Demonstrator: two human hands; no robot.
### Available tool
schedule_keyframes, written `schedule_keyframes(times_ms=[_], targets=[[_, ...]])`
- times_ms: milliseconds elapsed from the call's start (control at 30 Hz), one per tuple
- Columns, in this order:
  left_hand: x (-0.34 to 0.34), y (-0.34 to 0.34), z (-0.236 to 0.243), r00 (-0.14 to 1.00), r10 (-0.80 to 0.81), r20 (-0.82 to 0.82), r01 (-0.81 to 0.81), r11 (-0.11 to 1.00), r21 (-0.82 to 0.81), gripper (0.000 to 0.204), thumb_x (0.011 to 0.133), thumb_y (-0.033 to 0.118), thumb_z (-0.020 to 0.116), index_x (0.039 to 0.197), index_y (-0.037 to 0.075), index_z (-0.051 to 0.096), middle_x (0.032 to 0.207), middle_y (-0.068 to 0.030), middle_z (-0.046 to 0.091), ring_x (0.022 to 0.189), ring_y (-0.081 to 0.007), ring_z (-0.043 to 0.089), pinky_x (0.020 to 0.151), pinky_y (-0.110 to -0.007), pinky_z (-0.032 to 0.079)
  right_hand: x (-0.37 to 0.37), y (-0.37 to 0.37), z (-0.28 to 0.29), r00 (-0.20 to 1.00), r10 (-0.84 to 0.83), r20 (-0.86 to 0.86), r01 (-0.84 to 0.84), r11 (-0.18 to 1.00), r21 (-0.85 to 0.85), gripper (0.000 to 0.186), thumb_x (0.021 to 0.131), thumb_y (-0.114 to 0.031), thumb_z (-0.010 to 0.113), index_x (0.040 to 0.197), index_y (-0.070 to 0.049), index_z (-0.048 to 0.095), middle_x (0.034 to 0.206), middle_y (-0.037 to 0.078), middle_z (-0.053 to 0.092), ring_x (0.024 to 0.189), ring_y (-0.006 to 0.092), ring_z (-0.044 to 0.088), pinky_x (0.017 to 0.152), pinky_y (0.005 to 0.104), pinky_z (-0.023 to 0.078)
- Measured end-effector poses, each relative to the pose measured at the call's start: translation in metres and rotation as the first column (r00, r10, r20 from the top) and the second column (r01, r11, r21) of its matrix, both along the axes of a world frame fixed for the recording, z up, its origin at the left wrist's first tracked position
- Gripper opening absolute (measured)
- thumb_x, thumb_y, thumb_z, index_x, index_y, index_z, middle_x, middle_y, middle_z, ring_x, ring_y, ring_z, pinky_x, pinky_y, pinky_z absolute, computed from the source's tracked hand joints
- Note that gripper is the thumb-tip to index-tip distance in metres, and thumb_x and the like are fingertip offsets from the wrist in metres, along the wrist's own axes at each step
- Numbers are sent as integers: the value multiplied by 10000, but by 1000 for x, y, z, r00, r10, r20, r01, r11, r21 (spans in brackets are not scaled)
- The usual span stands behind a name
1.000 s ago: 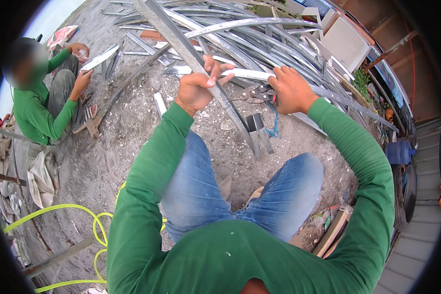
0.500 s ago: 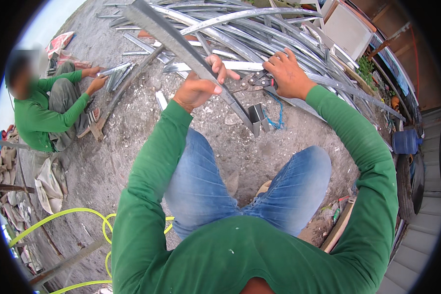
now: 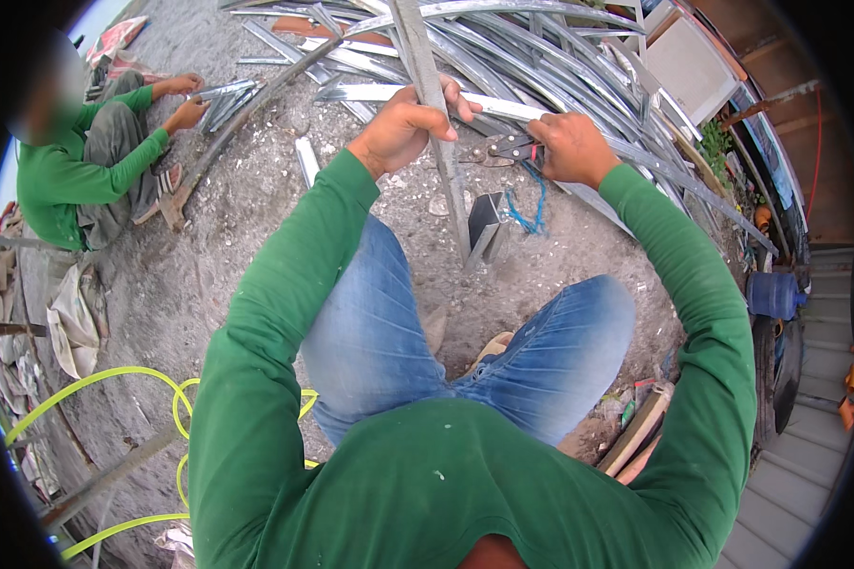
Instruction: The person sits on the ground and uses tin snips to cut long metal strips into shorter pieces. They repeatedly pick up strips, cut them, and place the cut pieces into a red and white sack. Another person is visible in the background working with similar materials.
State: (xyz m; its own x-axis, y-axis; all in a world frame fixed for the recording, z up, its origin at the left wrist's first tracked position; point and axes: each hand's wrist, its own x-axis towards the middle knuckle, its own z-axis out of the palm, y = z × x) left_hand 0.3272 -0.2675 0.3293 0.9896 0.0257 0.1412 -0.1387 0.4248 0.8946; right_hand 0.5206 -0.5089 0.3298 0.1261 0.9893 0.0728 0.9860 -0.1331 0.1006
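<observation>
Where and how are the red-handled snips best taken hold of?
Probably by the red handle, coming from the right. The snips lie with their rust-coloured blades toward the left and the handle end toward the right hand, which wraps that end. Gripping there should keep fingers clear of the blades.

Top centre: metal bar [image 3: 453,185] cut off at upper edge; it covers part of the left hand's [image 3: 400,131] fingers. Just right, handles of the snips [image 3: 514,149] mostly hidden in the right hand [image 3: 579,150]. Strip pile [image 3: 465,64] runs out at top. Upper left: co-worker's face [image 3: 55,95] blurred. Lower left: yellow-green hose [image 3: 121,371] partly lost behind the left sleeve [image 3: 256,379]. Lower centre: shoe [image 3: 492,348] half covered by jeans [image 3: 565,346].
</observation>
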Motion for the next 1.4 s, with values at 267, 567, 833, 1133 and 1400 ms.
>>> schedule_keyframes(times_ms=[267,567,833,1133,1400], targets=[[-7,26,-14,981,187,-42,-181,976,118,450,643,-77,663,1046,94,557,873,-31,605,888,-196,621,951,-374,511,-23,-27,-117,261,-741,-619,207,669,-714,1130,751,-573,863,1592,-53,316,1437,214,575,1341,325,551,1104,481,420],[-9,37,25,926,372,-67,-345,761,-549,239,818,10,638,988,126,517,820,-14,562,799,-188,611,946,-436,557,-84,-4,-51,-211,-33,-977,-41,999,-25,1352,620,-742,891,1612,-25,317,1547,180,480,1425,281,482,1196,428,366],[0,30,49,878,444,-180,-447,626,-638,104,825,14,645,870,85,584,758,-9,573,769,-173,625,904,-416,588,-120,-10,20,-102,41,-994,215,976,19,711,692,-276,885,1291,7,626,1075,55,689,981,147,609,899,291,471],[0,21,95,718,654,237,-674,738,7,503,897,358,795,1206,1,619,1203,-147,620,1287,-367,536,1153,-566,410,-98,-31,32,-402,54,-914,186,982,-23,957,642,-264,809,1480,50,469,1116,123,643,933,214,626,853,338,492],[-24,65,245,881,-389,270,-469,-634,615,894,662,578,862,1308,12,609,1206,-198,665,1113,-369,650,987,-477,521,-95,-38,22,-614,-2,-789,25,999,-22,1108,538,-315,808,1505,69,428,1020,114,596,854,217,601,745,335,486]])
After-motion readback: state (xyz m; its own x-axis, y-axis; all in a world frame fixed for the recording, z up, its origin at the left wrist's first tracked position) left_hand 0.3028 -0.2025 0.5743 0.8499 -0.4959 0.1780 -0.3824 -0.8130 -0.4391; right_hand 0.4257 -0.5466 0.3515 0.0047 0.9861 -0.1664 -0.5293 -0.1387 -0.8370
